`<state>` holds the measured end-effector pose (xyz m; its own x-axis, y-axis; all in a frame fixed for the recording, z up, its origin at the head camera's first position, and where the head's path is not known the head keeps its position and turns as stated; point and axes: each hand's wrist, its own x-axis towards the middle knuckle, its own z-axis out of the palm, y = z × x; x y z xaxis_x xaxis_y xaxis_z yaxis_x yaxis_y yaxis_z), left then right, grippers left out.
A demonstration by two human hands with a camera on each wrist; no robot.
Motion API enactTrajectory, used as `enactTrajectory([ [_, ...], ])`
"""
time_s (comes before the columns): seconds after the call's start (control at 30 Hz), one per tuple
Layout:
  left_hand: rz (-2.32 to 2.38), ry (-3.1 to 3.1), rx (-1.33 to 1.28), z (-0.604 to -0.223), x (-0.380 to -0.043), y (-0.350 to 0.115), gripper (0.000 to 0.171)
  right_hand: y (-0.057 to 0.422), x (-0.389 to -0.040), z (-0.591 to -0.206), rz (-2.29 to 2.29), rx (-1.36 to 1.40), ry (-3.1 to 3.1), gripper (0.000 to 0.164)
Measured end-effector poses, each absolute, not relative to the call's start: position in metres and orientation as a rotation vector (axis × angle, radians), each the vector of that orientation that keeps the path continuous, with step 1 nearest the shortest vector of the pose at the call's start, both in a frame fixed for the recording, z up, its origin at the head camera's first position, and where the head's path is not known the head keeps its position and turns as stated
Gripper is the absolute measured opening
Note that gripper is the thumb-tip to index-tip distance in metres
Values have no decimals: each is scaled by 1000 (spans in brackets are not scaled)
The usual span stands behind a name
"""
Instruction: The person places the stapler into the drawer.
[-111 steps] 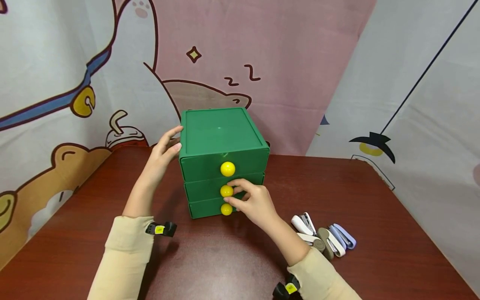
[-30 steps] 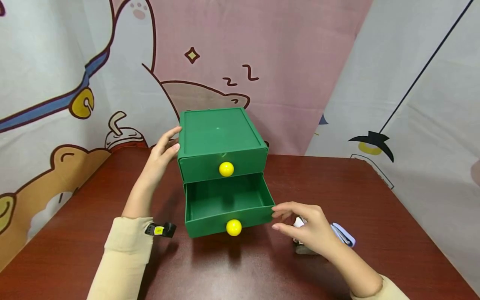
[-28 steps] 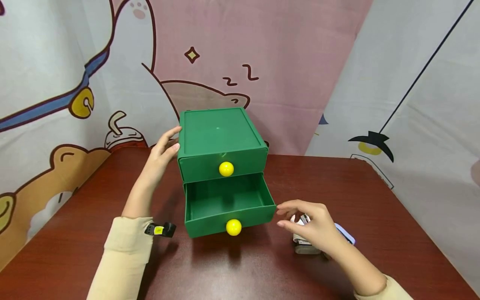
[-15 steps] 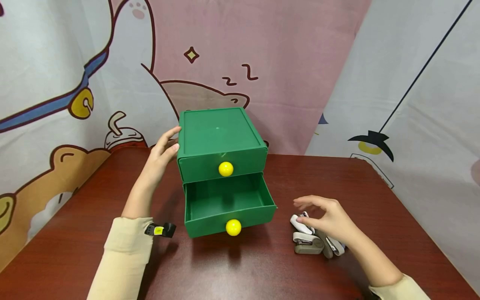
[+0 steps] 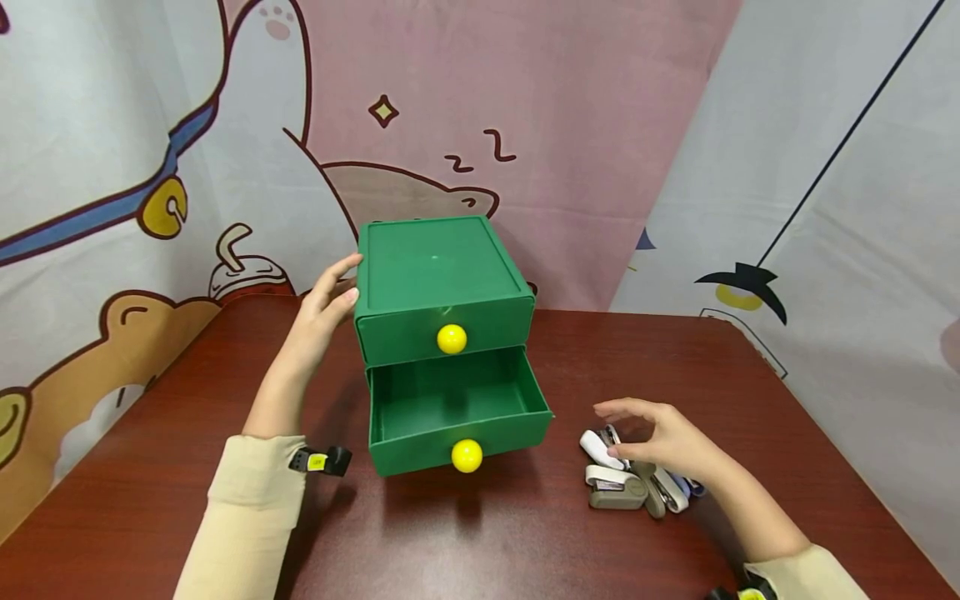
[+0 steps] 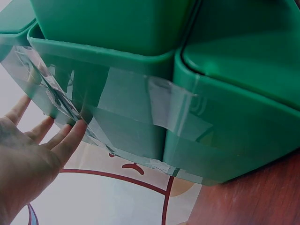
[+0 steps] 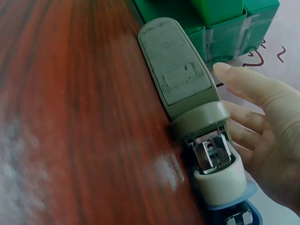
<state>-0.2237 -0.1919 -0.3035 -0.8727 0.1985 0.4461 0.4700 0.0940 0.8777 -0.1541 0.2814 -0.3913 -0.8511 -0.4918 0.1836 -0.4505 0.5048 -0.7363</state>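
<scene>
A green drawer cabinet point(image 5: 442, 267) with yellow ball knobs stands on the table. Its middle drawer point(image 5: 457, 404) is pulled out, with nothing inside, and hides the bottom one. My left hand point(image 5: 315, 317) rests its fingertips against the cabinet's left side; the left wrist view shows these fingers point(image 6: 70, 140) spread at the clear-taped green wall. To the right lies a cluster of small staplers: a white one point(image 5: 600, 450), grey-and-white ones point(image 5: 618, 493) and a blue one point(image 5: 696, 487), partly hidden. Over them hovers my right hand point(image 5: 667, 437), thumb and fingers apart, holding nothing.
The brown table point(image 5: 480, 550) runs under everything. A cartoon-printed cloth point(image 5: 585, 150) hangs behind it. The open drawer's yellow knob point(image 5: 467, 456) juts toward the table's front.
My right hand was at the middle knob; the middle drawer has since come out. That hand then left the drawer's right corner and moved right over the staplers. The left hand stays put.
</scene>
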Motion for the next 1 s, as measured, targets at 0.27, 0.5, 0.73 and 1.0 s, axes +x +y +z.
enactTrajectory([
  [0.27, -1856, -2157, -671, -304, -224, -192, 50, 287, -159, -402, -1182, -910, 2668, 54],
  [0.5, -1854, -2162, -667, -304, -224, -192, 50, 289, -161, -407, -1151, -902, 2618, 54],
  [0.73, -1852, -2167, -663, -304, -224, -193, 50, 290, -159, -401, -1020, -905, 2617, 56],
  [1.0, -1856, -2166, -667, -304, -224, -193, 51, 287, -157, -399, -988, -973, 2599, 57],
])
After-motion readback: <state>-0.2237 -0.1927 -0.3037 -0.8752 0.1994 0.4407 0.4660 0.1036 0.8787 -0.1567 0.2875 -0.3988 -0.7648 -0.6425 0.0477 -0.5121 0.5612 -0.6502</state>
